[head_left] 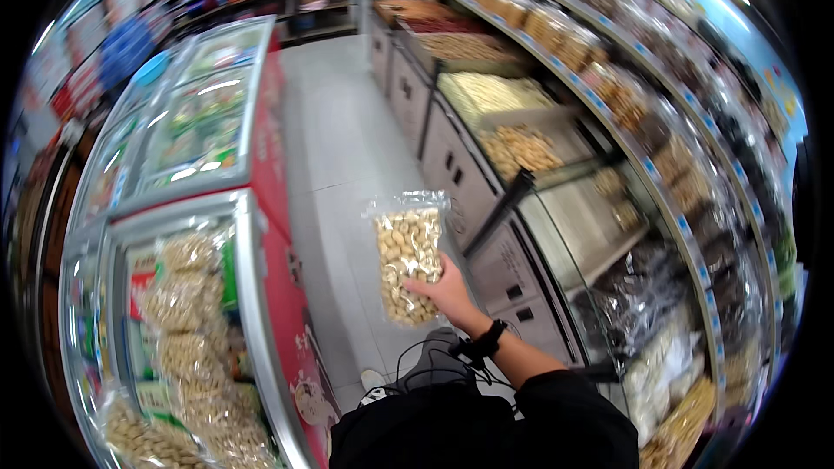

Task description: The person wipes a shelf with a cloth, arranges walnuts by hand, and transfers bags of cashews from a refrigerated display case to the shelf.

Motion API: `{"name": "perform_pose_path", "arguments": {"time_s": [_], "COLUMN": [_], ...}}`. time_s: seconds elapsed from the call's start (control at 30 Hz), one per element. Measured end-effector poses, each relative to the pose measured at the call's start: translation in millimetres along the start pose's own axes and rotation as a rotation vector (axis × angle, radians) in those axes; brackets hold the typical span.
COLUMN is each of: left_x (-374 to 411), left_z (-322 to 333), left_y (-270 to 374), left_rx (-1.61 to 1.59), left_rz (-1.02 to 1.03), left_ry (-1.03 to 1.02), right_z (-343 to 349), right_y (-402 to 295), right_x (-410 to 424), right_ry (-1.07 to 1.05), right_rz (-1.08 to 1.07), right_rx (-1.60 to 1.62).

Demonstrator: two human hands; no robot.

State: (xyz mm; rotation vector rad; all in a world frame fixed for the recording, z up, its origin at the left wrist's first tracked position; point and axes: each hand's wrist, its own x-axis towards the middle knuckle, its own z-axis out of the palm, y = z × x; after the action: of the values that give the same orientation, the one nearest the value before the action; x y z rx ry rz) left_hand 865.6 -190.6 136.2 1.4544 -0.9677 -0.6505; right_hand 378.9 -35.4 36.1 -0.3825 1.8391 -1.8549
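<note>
My right hand (443,290) grips a clear zip-top plastic bag of pale nuts (407,241) by its lower right side, thumb across the front. The bag hangs upright over the grey tiled aisle floor, its zip edge at the top. A black band with dark cables is around the right wrist. My left hand is out of view. At the lower left, more clear bags of pale nuts or similar dry goods (195,358) lie in a row on the glass top of a chest freezer.
Red-sided chest freezers (267,221) line the left of the aisle (326,117). On the right stand bulk bins, one holding pale brown dry goods (521,148), with a dark bar (498,212) at their edge. Shelves of bagged goods (554,32) curve above them.
</note>
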Motion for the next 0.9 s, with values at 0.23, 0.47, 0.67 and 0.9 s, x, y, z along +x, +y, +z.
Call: {"name": "perform_pose_path", "arguments": {"time_s": [0.23, 0.47, 0.67, 0.9], "left_x": [-120.8, -278.8, -353.3, -396.0], "left_z": [197.3, 365.7, 451.1, 496.8], "left_y": [-14.8, 26.8, 29.9, 43.6], "left_rx": [-0.018, 0.109, 0.047, 0.168], "left_rz": [-0.234, -0.249, -0.193, 0.015], "left_ry": [-0.701, -1.16, -1.346, -1.359], "right_z": [-172.1, -415.4, -554.5, -639.0], "right_y": [-15.6, -7.2, 54.1, 156.9], "right_x": [45.9, 92.5, 146.2, 217.8], "right_ry": [0.604, 0.958, 0.762, 0.908], "right_rz": [-0.202, -0.165, 0.148, 0.245], "right_rx": [0.357, 0.561, 0.944, 0.934]}}
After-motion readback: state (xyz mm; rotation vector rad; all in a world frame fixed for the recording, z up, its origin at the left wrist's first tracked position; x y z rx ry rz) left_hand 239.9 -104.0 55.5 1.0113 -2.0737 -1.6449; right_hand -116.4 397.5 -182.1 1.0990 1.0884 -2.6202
